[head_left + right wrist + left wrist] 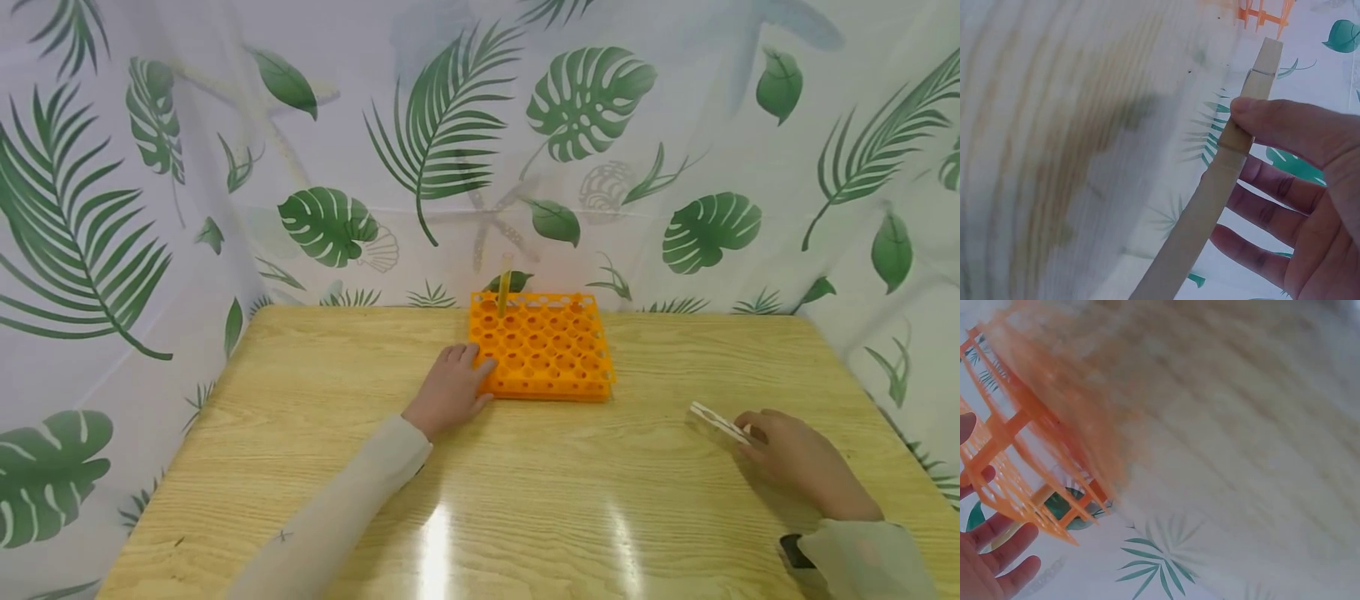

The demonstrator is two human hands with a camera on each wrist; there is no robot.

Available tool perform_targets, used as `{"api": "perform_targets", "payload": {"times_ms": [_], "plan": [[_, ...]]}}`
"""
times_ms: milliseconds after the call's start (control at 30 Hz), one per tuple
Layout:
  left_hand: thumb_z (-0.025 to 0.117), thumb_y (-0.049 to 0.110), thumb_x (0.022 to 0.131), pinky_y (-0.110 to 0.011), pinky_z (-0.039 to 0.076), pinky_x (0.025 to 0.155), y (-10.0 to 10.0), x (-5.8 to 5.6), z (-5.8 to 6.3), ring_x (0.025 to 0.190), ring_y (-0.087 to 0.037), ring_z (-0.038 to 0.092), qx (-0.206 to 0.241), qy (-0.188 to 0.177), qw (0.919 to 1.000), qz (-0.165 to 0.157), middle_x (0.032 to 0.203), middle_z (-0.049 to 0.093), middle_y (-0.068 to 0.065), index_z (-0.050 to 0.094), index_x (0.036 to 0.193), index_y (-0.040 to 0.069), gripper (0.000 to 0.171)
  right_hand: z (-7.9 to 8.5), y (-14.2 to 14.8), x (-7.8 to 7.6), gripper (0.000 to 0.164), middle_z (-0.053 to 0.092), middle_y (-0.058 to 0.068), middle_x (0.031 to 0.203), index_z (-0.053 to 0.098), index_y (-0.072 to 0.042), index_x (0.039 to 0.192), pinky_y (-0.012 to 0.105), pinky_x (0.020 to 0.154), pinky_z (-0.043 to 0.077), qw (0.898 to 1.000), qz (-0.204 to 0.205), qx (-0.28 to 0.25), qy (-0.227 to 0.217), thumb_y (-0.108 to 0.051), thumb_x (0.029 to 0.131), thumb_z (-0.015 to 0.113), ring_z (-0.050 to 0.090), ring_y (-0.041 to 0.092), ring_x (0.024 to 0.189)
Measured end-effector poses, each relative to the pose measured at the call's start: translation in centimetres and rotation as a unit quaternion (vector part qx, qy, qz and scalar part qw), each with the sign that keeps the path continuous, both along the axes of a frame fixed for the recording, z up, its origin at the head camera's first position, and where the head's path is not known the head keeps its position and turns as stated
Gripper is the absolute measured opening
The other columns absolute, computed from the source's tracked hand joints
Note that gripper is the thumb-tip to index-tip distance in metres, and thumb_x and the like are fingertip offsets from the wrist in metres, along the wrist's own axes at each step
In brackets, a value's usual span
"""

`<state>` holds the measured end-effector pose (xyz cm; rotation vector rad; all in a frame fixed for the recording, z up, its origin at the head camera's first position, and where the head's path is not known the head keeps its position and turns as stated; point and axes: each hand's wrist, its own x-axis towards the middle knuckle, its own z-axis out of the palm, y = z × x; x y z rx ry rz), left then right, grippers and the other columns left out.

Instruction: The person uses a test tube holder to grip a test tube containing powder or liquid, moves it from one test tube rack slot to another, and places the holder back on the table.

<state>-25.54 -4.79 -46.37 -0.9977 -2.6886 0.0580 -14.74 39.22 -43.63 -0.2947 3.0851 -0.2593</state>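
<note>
An orange test tube rack [540, 389] with rows of round holes sits at the table's far middle. One test tube [504, 287] with yellow liquid stands upright in a back-left hole. My left hand [448, 390] touches the rack's front left corner, fingers spread and loosely extended. In the left wrist view, the fingers [1013, 547] lie beside the rack's lattice side [1007, 434]; the palm is partly out of frame. My right hand [798, 454] holds a pale wooden test tube clamp [718, 422] over the table's right side. In the right wrist view, thumb and fingers pinch the clamp [1194, 219].
The wooden table [337, 367] meets a leaf-printed white cloth [315, 150] at its back and sides. A dark watch [795, 552] shows at the right cuff.
</note>
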Motion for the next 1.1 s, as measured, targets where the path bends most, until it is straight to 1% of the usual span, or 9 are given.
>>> {"api": "perform_targets", "payload": {"times_ms": [133, 200, 267, 367, 500, 600, 767, 967, 1100], "plan": [[0.058, 0.047, 0.090, -0.041, 0.041, 0.100, 0.1, -0.2, -0.4, 0.113, -0.028, 0.048, -0.027, 0.001, 0.9996, 0.007, 0.121, 0.046, -0.011, 0.048, 0.125, 0.020, 0.045, 0.1, -0.2, 0.0, 0.026, 0.062, 0.007, 0.077, 0.064, 0.002, 0.101, 0.042, 0.059, 0.049, 1.000, 0.006, 0.000, 0.006, -0.013, 0.080, 0.071, 0.059, 0.022, 0.068], [0.057, 0.047, 0.090, -0.041, 0.039, 0.102, 0.1, -0.1, -0.3, 0.114, -0.028, 0.047, -0.031, -0.003, 0.9995, 0.008, 0.123, 0.045, -0.011, 0.047, 0.126, 0.021, 0.046, 0.3, -0.3, -0.1, 0.026, 0.062, 0.007, 0.077, 0.064, 0.003, 0.101, 0.041, 0.059, 0.049, 1.000, 0.011, -0.002, 0.009, -0.013, 0.081, 0.071, 0.059, 0.022, 0.068], [0.058, 0.046, 0.090, -0.042, 0.037, 0.104, 0.0, -0.1, -0.2, 0.117, -0.029, 0.046, -0.025, -0.010, 0.9996, 0.007, 0.124, 0.045, -0.011, 0.046, 0.127, 0.020, 0.047, 0.4, -0.4, -0.1, 0.027, 0.062, 0.008, 0.077, 0.064, 0.003, 0.101, 0.041, 0.060, 0.049, 1.000, 0.015, -0.002, 0.016, -0.013, 0.081, 0.071, 0.060, 0.023, 0.069], [0.059, 0.046, 0.089, -0.043, 0.034, 0.106, -0.2, 0.0, 0.2, 0.120, -0.030, 0.044, -0.015, -0.021, 0.9996, 0.005, 0.125, 0.045, -0.012, 0.045, 0.130, 0.017, 0.052, 0.7, -0.5, -0.1, 0.028, 0.063, 0.011, 0.080, 0.063, 0.004, 0.102, 0.042, 0.061, 0.050, 1.000, 0.020, -0.006, 0.021, -0.013, 0.081, 0.071, 0.061, 0.026, 0.071], [0.059, 0.047, 0.089, -0.042, 0.034, 0.107, -0.6, 0.1, 0.7, 0.120, -0.029, 0.045, -0.014, -0.025, 0.9993, 0.022, 0.123, 0.047, -0.012, 0.045, 0.129, 0.010, 0.056, 1.0, -0.5, -0.1, 0.030, 0.064, 0.015, 0.084, 0.063, 0.004, 0.104, 0.044, 0.062, 0.050, 1.000, 0.019, -0.008, 0.016, -0.013, 0.081, 0.071, 0.063, 0.030, 0.075], [0.058, 0.048, 0.089, -0.041, 0.036, 0.106, -0.8, 0.0, 0.7, 0.117, -0.027, 0.047, -0.022, -0.025, 0.9989, 0.032, 0.120, 0.050, -0.010, 0.045, 0.126, 0.008, 0.056, 1.0, -0.6, 0.0, 0.031, 0.065, 0.014, 0.084, 0.063, 0.004, 0.104, 0.044, 0.062, 0.051, 1.000, 0.018, -0.006, 0.014, -0.014, 0.081, 0.072, 0.063, 0.030, 0.075], [0.057, 0.047, 0.090, -0.042, 0.035, 0.108, -0.8, 0.0, 0.9, 0.118, -0.026, 0.046, -0.026, -0.020, 0.9993, 0.020, 0.123, 0.050, -0.009, 0.047, 0.126, 0.008, 0.054, 0.9, -0.7, -0.2, 0.029, 0.064, 0.014, 0.082, 0.063, 0.004, 0.103, 0.044, 0.062, 0.050, 1.000, 0.020, -0.007, 0.013, -0.013, 0.081, 0.071, 0.062, 0.030, 0.074], [0.059, 0.044, 0.089, -0.041, 0.036, 0.105, -0.6, 0.1, 1.1, 0.111, -0.024, 0.049, -0.019, -0.010, 0.9998, 0.002, 0.114, 0.050, -0.007, 0.048, 0.121, 0.010, 0.048, 0.8, -0.7, -0.2, 0.029, 0.064, 0.012, 0.081, 0.062, 0.004, 0.103, 0.044, 0.062, 0.050, 1.000, 0.025, -0.012, 0.011, -0.012, 0.080, 0.071, 0.061, 0.028, 0.073], [0.061, 0.041, 0.089, -0.041, 0.037, 0.104, -0.7, -0.1, 1.0, 0.109, -0.026, 0.049, -0.017, -0.013, 0.9998, 0.000, 0.113, 0.050, -0.006, 0.048, 0.122, 0.012, 0.046, 1.0, -0.8, -0.1, 0.030, 0.063, 0.010, 0.081, 0.063, 0.004, 0.104, 0.042, 0.061, 0.049, 0.999, 0.027, -0.014, 0.020, -0.012, 0.080, 0.072, 0.061, 0.026, 0.072]]}}
